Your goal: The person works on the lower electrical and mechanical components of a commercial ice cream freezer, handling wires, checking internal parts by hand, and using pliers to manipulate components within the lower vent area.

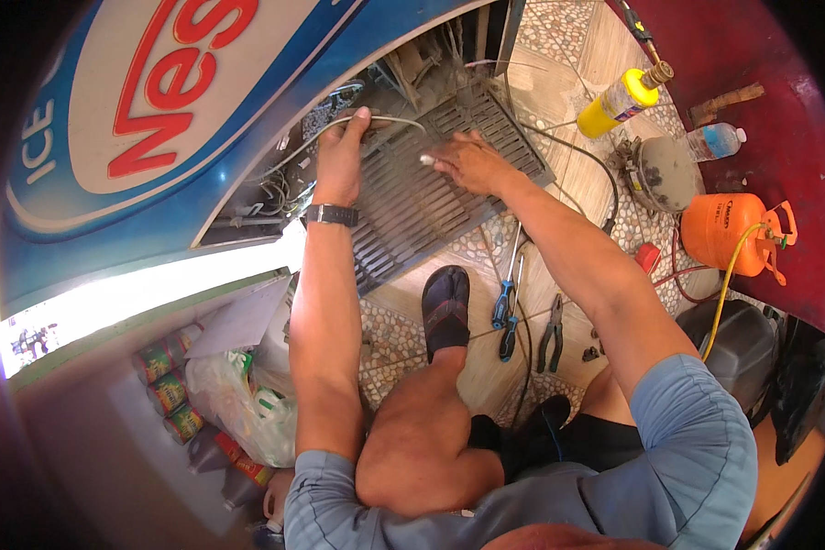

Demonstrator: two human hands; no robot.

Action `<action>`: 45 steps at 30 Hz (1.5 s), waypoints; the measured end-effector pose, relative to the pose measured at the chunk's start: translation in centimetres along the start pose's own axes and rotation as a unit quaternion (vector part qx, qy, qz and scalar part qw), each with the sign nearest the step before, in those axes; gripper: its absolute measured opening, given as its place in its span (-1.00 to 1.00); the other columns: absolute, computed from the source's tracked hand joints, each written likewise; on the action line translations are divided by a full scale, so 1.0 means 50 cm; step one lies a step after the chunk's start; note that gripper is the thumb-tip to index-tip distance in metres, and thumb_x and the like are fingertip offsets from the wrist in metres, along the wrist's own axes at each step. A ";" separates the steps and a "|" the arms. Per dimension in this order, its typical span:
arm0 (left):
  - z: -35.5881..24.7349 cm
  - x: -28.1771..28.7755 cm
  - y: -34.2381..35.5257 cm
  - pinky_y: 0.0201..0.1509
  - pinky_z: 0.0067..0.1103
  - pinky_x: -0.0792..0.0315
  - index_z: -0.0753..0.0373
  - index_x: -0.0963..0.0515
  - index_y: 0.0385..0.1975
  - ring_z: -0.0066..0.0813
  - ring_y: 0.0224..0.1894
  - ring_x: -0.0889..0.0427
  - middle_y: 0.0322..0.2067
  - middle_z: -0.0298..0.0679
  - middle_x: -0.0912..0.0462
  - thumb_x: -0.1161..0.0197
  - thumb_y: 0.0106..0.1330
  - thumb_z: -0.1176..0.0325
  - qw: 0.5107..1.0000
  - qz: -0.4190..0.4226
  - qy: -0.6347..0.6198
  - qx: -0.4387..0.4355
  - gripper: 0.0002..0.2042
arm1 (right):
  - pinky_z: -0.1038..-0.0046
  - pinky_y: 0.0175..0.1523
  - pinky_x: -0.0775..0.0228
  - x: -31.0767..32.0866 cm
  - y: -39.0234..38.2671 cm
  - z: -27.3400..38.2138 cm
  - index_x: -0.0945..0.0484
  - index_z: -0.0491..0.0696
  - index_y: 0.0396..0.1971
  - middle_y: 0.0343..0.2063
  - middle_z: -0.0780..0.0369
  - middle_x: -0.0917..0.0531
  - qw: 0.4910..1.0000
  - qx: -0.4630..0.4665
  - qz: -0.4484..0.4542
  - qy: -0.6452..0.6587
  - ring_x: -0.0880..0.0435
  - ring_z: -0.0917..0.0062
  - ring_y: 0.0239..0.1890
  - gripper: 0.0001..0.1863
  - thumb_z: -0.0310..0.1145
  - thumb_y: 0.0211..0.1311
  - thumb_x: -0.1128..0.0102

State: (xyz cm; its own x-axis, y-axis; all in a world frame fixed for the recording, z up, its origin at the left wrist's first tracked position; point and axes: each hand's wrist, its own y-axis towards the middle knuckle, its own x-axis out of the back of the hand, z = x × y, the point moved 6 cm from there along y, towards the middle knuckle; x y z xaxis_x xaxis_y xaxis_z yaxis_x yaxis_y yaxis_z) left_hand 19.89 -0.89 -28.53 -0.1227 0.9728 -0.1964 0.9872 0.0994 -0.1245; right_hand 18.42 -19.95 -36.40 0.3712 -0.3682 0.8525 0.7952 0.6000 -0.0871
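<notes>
A dark slatted grille panel (431, 197) leans, dusty, at the open lower side of a blue and white freezer cabinet (293, 55). My left hand (341, 160), with a black watch at the wrist, is closed around a thin grey cable (390, 118) by the panel's left edge. Its other fingers are partly hidden. Over the slats, my right hand (477, 163) has its fingers curled, and a small white tip shows by them. What it grips is blurred and too small to name. Dusty wires and parts fill the cabinet opening.
On the tiled floor lie two blue-handled screwdrivers (502, 307) and pliers (551, 337). At right stand a yellow gas cylinder (619, 103), a dusty round metal part (660, 174), a water bottle (717, 141) and an orange tank (720, 234) with hoses. A plastic bag (247, 408) and bottles sit lower left.
</notes>
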 end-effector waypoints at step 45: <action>-0.002 0.008 0.003 0.07 -0.55 -0.38 0.39 -0.60 -0.15 -0.45 -0.10 -0.58 -0.16 -0.18 -0.67 -0.22 0.41 0.25 1.000 -0.017 0.006 0.013 -0.72 | 0.30 0.20 -0.36 -0.020 0.015 0.005 -0.52 0.05 0.17 0.06 0.11 -0.63 0.984 0.024 -0.032 0.175 -0.58 0.20 0.11 -0.57 -0.15 0.35 -0.17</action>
State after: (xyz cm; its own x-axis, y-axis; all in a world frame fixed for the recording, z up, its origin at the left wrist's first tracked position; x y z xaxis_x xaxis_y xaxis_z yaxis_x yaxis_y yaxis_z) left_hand 20.01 -0.49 -28.55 -0.1545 0.9715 -0.1800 0.9796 0.1270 -0.1555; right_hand 18.51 -18.93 -37.20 0.4701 -0.6227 0.6255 0.8018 0.5975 -0.0077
